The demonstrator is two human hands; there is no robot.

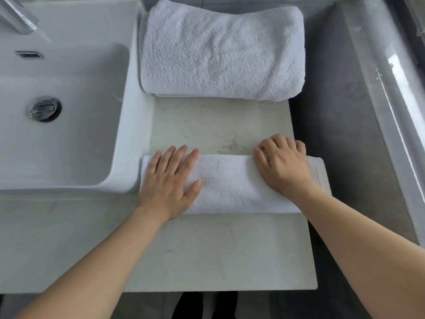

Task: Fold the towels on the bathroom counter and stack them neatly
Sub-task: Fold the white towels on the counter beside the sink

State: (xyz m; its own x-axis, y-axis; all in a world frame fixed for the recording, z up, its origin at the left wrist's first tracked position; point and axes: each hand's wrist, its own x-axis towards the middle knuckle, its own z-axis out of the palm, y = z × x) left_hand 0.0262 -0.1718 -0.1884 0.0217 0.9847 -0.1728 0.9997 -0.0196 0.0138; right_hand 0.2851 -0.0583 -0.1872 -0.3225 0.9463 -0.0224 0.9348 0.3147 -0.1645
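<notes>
A small white towel, folded into a long band, lies across the pale counter; its right end hangs past the counter's right edge. My left hand presses flat on its left part with straight, spread fingers. My right hand rests on its right part, fingers bent over the towel's far edge; whether they pinch the cloth is unclear. A thick, fluffy white towel, folded, sits at the back of the counter, apart from both hands.
A white sink basin with a metal drain fills the left side, and a chrome tap juts over it. Grey floor lies right of the counter. A glass panel runs along the far right.
</notes>
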